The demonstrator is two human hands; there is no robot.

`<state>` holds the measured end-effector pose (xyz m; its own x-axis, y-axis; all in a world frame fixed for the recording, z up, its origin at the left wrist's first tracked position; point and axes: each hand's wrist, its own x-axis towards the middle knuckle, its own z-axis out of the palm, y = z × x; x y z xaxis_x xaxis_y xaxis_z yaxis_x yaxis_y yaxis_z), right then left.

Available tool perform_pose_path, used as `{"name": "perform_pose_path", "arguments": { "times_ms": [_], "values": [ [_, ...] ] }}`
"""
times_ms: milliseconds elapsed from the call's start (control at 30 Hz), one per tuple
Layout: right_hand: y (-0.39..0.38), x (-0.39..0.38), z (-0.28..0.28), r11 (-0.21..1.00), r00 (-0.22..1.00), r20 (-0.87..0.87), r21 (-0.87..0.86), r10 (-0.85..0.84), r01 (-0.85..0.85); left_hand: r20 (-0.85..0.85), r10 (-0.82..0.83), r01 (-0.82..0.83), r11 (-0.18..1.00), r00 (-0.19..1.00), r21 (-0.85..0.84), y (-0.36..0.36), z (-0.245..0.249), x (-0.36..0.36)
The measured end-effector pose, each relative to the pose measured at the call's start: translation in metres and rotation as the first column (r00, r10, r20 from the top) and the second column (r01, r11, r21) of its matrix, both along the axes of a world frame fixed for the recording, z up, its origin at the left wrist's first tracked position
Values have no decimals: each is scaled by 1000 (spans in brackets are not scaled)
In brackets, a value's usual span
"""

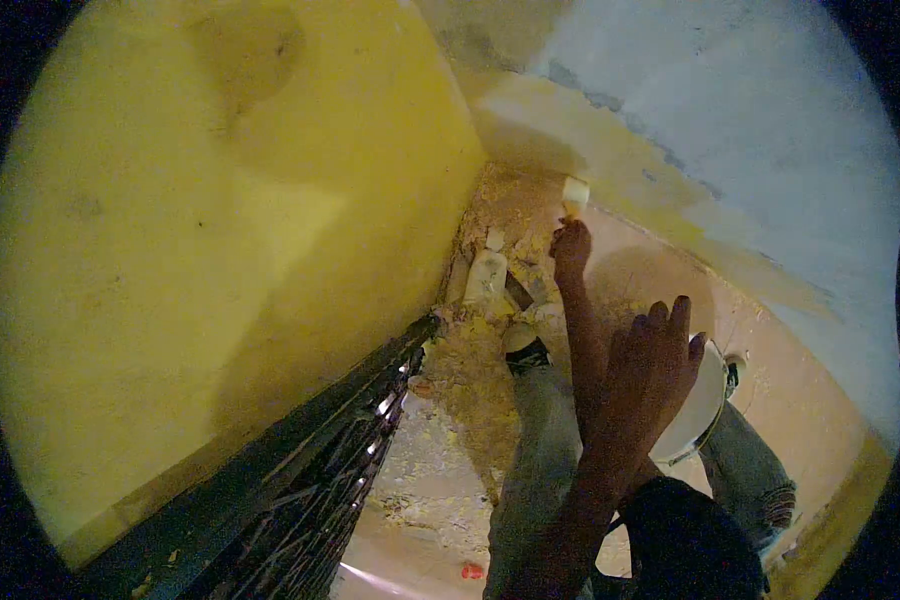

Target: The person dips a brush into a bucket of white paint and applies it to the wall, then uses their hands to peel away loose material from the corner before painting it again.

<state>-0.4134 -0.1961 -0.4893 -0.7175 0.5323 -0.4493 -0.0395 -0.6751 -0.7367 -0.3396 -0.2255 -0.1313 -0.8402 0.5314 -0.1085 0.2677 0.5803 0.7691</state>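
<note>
Reaching far forward, my right hand [570,245] is closed around a paintbrush [575,193] with a pale, wide head. The brush head is right at the base of the wall near the corner. Closer to the camera, my left hand [658,350] is back side up, with its fingers stretched out and thumb apart, holding nothing. My left forearm crosses over the right arm and hides part of it. A white bucket [705,410] stands between my legs, partly covered by my left hand and arm in this view.
A yellow wall [330,200] rises on the left and a pale blue-white wall [750,130] on the right. Near the corner lie a whitish bottle [487,275] and debris. Flakes litter the floor [450,450]. A dark metal lattice [320,470] stands at lower left.
</note>
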Motion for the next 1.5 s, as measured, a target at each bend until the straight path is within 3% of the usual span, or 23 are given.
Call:
{"name": "perform_pose_path", "arguments": {
  "times_ms": [67,100,167,233,267,333,367,433,500,533,667,733,767,867,933,967,1033,1133,1267,1333,1400,1467,1500],
  "values": [
    [0,2,83,996,996,-49,44,-79,81,-3,-6,6,1000,1000,-16,0,0,2],
    [-4,10,119,996,996,-40,42,-80,81,-93,35,-33,999,995,25,-2,1,3],
    [-12,22,165,949,998,37,313,-46,32,-181,83,-71,995,980,71,-1,-1,3],
    [-15,28,164,955,998,-33,289,-58,65,97,104,-120,976,990,182,3,-5,4],
    [-15,29,162,958,992,-101,268,-74,98,93,102,-118,976,990,184,1,-1,1],
    [-8,14,137,958,990,-125,272,-62,95,-156,198,-169,969,968,180,-5,8,-7],
    [-4,7,114,958,988,-146,273,-48,87,-153,197,-167,968,968,188,-3,7,-8],
    [15,5,22,957,990,-125,274,-60,93,53,115,-124,969,992,215,0,1,-10],
    [27,10,-36,960,991,-112,260,-74,101,40,134,-139,968,990,211,1,4,-11],
    [26,16,-51,971,999,-49,238,-14,25,35,155,-159,967,987,199,0,4,-10],
    [18,47,-30,961,980,173,238,102,-142,40,129,-134,975,991,179,3,3,-8],
    [22,70,-3,926,961,257,326,107,-190,-167,180,-149,972,969,182,3,8,-9],
    [25,83,11,902,947,303,371,108,-222,-168,180,-149,972,969,183,2,6,-8],
    [29,109,53,775,882,456,512,122,-371,-1,159,-153,947,987,281,2,-10,-1],
    [32,119,78,651,835,537,592,120,-474,354,89,-221,909,931,353,4,-13,1],
    [34,119,84,578,812,571,625,118,-524,352,87,-221,906,932,360,4,-9,-3],
    [34,117,92,417,779,615,680,122,-603,-169,186,-154,971,968,185,1,2,-8],
    [31,103,92,174,750,646,730,138,-661,-120,123,-103,982,985,158,2,-2,-4],
    [29,75,74,-66,747,636,768,193,-637,-138,172,-151,977,975,153,6,-4,4],
    [29,47,63,-127,760,606,794,235,-594,188,56,-86,984,981,156,8,-8,2],
    [35,37,44,-156,755,608,793,246,-588,118,97,-113,984,988,135,11,-12,6],
    [53,13,27,-310,627,702,712,338,-630,-30,168,-165,981,985,103,14,-14,14],
    [60,5,20,-310,625,702,712,341,-630,-104,201,-192,977,974,91,15,-15,16]
  ]
}}
